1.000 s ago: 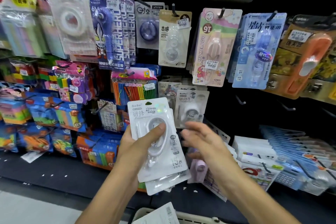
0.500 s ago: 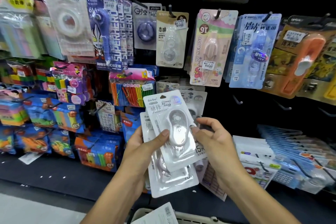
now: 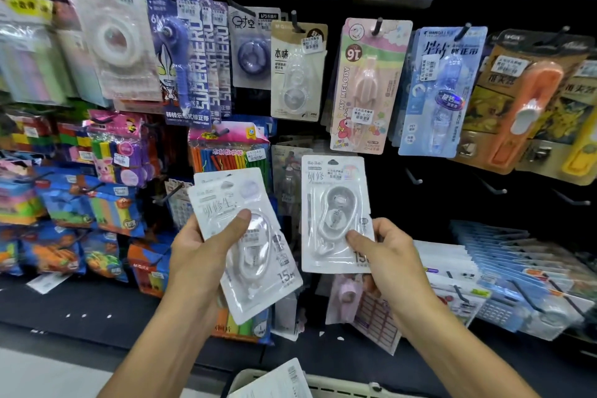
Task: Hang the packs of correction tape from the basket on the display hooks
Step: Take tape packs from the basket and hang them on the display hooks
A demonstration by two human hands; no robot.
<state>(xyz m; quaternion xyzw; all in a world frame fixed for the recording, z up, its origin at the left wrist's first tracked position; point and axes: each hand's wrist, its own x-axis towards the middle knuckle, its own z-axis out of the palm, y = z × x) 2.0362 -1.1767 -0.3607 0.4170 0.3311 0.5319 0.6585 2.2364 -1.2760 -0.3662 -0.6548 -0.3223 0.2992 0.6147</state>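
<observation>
My right hand (image 3: 386, 255) pinches the lower right corner of one white correction tape pack (image 3: 334, 210), held upright in front of the display. My left hand (image 3: 206, 252) grips a small stack of the same white packs (image 3: 248, 245), tilted, with my thumb across the front one. Bare black hooks (image 3: 413, 178) stick out of the dark panel to the right of the single pack. The pale basket (image 3: 339, 389) shows at the bottom edge with a white pack (image 3: 277, 381) lying in it.
Other correction tapes hang on the upper hooks: a beige pack (image 3: 298, 74), a pink My Melody pack (image 3: 365, 87), a blue pack (image 3: 442, 90), orange ones (image 3: 529, 100). Coloured stick bags (image 3: 229, 152) and blue packets (image 3: 80, 203) fill the left. Flat stationery (image 3: 504, 268) lies lower right.
My right hand took the front pack off the stack and carried it up and to the right. My left hand keeps the other packs, now shifted slightly left.
</observation>
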